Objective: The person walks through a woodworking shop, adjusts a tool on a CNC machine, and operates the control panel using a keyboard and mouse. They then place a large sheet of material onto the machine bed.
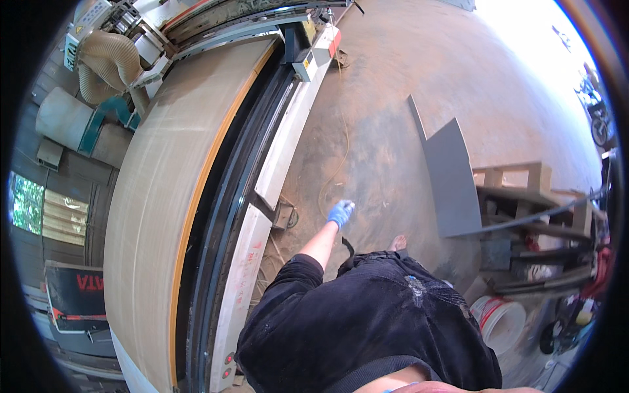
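My left hand point(341, 213) wears a blue glove with a pale patch toward the fingers. It hangs over the dusty floor, out from my dark sleeve point(301, 272), and touches nothing that I can make out. The fingers are too small and blurred to show whether they are closed. To its left stands a long machine bed point(157, 183) carrying a large tan board point(190, 118) with a yellowish edge. The white side panel point(288, 147) of the machine is the part nearest my hand. My right hand is out of view.
A yellow hose or cable point(345, 141) trails across the floor point(383, 72). On the right, a grey panel point(452, 177) leans near wooden pallets point(540, 177), with a white bucket point(504, 325) below. A ribbed duct point(108, 59) hangs at the machine's far left.
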A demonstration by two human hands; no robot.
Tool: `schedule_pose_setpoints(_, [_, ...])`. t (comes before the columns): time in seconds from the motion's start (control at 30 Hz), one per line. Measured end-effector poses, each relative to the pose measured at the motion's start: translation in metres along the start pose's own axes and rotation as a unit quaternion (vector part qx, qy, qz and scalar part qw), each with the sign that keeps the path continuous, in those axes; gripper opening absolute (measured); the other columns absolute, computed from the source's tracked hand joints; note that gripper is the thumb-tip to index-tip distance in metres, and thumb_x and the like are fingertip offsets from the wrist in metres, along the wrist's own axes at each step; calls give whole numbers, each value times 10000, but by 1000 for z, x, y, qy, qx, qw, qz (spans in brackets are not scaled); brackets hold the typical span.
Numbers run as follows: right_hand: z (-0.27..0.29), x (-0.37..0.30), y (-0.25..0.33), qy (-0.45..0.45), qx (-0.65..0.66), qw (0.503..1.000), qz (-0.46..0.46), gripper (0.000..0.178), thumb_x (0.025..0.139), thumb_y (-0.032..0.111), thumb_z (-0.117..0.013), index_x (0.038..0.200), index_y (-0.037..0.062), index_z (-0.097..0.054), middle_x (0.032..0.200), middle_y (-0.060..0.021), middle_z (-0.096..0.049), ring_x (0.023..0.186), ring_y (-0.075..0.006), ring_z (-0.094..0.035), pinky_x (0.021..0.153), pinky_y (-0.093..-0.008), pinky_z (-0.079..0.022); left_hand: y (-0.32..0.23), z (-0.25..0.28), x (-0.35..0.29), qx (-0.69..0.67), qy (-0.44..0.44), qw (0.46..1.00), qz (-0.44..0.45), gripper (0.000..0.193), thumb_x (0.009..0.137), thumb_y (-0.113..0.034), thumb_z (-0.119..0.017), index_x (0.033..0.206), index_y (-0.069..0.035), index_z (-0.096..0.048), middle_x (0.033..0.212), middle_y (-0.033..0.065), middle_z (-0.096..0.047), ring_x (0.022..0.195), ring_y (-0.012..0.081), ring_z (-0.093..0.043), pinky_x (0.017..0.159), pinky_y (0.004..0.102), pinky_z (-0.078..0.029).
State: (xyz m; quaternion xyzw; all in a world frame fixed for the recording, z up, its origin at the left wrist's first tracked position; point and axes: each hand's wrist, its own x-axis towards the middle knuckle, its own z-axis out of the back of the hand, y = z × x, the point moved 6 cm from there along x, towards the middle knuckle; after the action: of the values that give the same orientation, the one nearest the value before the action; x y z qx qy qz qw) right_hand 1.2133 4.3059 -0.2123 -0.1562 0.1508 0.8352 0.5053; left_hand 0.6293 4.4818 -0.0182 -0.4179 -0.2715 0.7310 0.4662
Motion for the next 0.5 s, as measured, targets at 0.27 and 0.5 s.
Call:
schedule_pose_setpoints(0.27, [338, 274, -117, -58, 504, 834, -218, 312, 874, 194, -676, 1131, 19, -687, 972, -64, -717, 847, -144, -622, 773, -297, -511, 15, -41, 44, 67, 80, 977, 187, 485, 940, -451, -565, 1231, -73, -652, 1256, 167, -645, 1181, 313, -604, 1021, 403, -449])
schedule_pose_setpoints(0.5, [367, 448, -194, -137, 541, 808, -189, 321, 887, 242, -668, 1137, 42, -684, 944, -20, -678, 756, -123, -593, 643, -288, -494, 15, -15, 172, 148, 153, 937, 278, 468, 968, -433, -497, 1232, -79, -654, 1245, 135, -659, 1124, 313, -630, 963, 436, -485])
